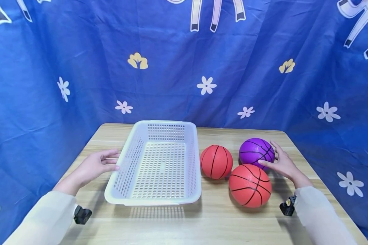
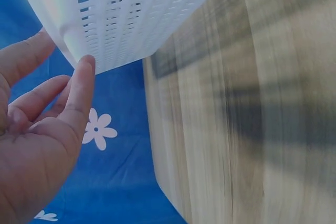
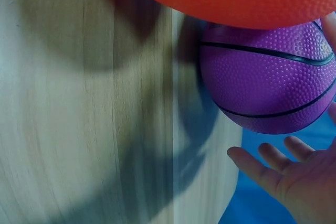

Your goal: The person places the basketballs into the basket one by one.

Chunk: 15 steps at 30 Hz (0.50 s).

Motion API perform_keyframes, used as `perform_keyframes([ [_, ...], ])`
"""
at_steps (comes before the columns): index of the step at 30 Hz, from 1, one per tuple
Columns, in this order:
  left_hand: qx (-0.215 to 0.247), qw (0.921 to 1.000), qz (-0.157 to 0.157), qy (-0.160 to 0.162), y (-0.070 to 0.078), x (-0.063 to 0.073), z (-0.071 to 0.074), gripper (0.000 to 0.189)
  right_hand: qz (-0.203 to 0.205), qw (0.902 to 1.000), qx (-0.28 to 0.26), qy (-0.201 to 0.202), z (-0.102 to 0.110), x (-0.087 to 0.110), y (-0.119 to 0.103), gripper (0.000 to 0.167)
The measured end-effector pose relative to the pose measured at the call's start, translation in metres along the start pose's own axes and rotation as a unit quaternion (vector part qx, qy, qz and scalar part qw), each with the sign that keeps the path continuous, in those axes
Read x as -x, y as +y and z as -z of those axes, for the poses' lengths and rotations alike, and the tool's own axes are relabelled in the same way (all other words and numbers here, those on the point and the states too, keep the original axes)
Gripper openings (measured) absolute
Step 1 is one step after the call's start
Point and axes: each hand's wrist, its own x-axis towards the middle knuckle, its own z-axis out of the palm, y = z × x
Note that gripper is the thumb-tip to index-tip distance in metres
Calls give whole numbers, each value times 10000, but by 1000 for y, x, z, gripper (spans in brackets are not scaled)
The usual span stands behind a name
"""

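A white perforated plastic basket (image 1: 159,170) stands on the table left of the balls. My left hand (image 1: 96,166) is at its left rim, fingertips touching or very close to the edge, fingers extended and palm empty in the left wrist view. On the right, my right hand (image 1: 283,165) reaches around a purple basketball (image 1: 256,153), thumb and fingers spread. The right wrist view shows a gap between its lower fingers and the ball; whether the thumb touches is hard to tell. Two red basketballs sit nearby, one (image 1: 216,161) beside the basket, the other (image 1: 249,187) in front of the purple one.
All of it rests on a light wooden table (image 1: 220,224). Blue cloth (image 1: 171,81) with flowers and animal figures hangs behind and at both sides. Each forearm carries a small black camera, one on the left (image 1: 82,215) and one on the right (image 1: 288,206).
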Motion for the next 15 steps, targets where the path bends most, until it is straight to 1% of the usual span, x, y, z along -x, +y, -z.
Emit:
perform_keyframes([
  [6, 163, 9996, 201, -142, 1, -3, -1, 67, 68, 10000, -40, 17, -5, -3, 2, 109],
  [15, 306, 9989, 272, -226, -1, -6, -3, 63, 52, 9998, 146, 153, -13, -9, 3, 112],
])
